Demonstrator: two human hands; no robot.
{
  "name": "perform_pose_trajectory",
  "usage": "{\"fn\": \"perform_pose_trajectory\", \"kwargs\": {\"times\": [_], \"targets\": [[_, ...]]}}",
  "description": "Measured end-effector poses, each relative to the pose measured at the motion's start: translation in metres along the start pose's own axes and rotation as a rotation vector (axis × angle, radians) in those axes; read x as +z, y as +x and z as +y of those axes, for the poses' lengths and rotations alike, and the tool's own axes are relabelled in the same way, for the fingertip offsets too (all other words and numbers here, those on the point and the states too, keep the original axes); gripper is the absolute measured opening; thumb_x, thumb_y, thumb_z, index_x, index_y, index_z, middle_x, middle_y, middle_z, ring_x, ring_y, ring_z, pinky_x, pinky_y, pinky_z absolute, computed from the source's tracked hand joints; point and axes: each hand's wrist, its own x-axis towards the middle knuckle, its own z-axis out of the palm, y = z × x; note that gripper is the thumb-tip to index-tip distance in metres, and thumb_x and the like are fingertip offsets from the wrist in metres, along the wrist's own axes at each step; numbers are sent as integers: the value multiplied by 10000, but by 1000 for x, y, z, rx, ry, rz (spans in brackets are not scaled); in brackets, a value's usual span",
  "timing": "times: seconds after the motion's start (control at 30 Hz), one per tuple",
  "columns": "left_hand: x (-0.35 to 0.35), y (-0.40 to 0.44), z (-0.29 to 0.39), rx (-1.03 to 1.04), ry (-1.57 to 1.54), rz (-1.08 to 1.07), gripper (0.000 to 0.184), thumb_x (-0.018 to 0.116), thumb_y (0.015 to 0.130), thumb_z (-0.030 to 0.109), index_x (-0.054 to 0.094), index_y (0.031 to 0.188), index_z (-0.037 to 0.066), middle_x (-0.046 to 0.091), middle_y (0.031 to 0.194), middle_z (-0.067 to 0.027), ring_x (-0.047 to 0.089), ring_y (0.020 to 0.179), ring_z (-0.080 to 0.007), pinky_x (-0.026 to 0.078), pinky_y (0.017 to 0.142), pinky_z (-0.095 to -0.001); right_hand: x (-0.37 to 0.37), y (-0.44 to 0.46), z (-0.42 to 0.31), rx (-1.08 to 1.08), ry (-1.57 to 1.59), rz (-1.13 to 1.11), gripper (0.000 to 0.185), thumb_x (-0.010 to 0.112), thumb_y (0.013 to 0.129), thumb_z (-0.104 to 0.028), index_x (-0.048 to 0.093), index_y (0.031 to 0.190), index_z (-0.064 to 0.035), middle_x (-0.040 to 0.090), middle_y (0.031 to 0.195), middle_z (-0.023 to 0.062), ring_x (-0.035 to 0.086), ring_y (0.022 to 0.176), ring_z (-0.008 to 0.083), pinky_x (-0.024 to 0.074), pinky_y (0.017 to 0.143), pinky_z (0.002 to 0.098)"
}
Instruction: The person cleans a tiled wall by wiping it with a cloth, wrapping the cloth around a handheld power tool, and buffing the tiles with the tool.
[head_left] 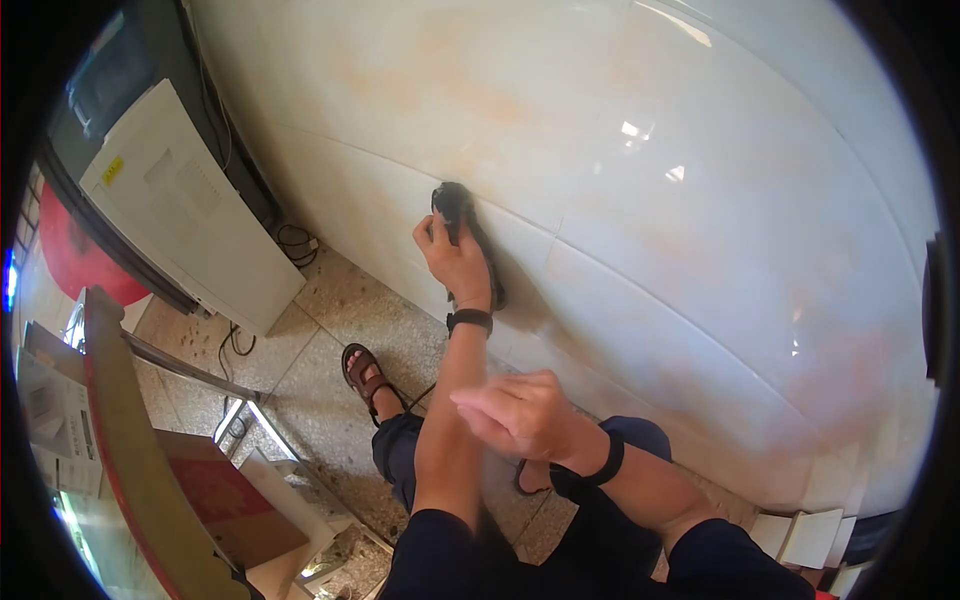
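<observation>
My left hand is stretched out to the glossy tiled wall. Its fingers are closed on a long black bunched thing that looks like a cloth, pressed against the wall near a tile joint. Part of the cloth trails down beside my wrist, and its far side is hidden by my hand. Closer to me, my right hand hovers over my left forearm with its fingers curled in and slightly blurred. Nothing sticks out of it, and it is away from the wall. Both wrists wear dark bands.
A white boxy appliance stands on the left, with cables on the speckled floor beside it. At lower left are a metal-legged frame, a cardboard box and a yellowish curved edge. Loose white pieces lie at lower right.
</observation>
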Motion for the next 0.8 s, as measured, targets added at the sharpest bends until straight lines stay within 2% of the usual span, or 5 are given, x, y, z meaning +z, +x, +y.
{"fn": "perform_pose_trajectory", "kwargs": {"times": [0.13,0.3,0.4,0.5,0.8], "targets": [[-2,9,19,-52,-99,-27,353,710,935,82,667,1281,26,581,1193,-154,636,1013,-349,532,849,-414,4,4,7,24,-5,15,151,753,856,-39,723,1001,-69,680,718,47,690,614,215,547,542,336],[-9,-21,41,84,-65,-141,394,703,947,116,619,1269,-94,573,1219,-229,607,1077,-421,515,914,-446,19,14,3,-29,9,-1,161,763,849,-38,718,1001,-59,687,728,56,693,617,217,538,538,335],[-9,-66,56,153,-47,-209,537,710,950,191,551,1378,-93,549,1254,-262,577,1140,-446,498,967,-469,25,18,-4,-46,8,-36,170,772,842,-37,714,1001,-50,686,727,60,692,614,221,529,532,334],[-12,-89,53,153,-138,-238,597,747,907,126,535,1437,-49,523,1284,-233,574,1139,-431,506,959,-471,34,17,-7,-63,34,-13,182,778,832,-29,717,1003,-45,679,721,58,686,604,221,519,527,331],[12,-70,11,57,-168,-86,551,700,890,18,560,1423,-5,522,1249,-204,596,1102,-424,532,900,-462,13,2,3,-10,25,-41,281,752,757,65,754,1023,-23,640,670,51,630,541,202,487,499,306]]}}
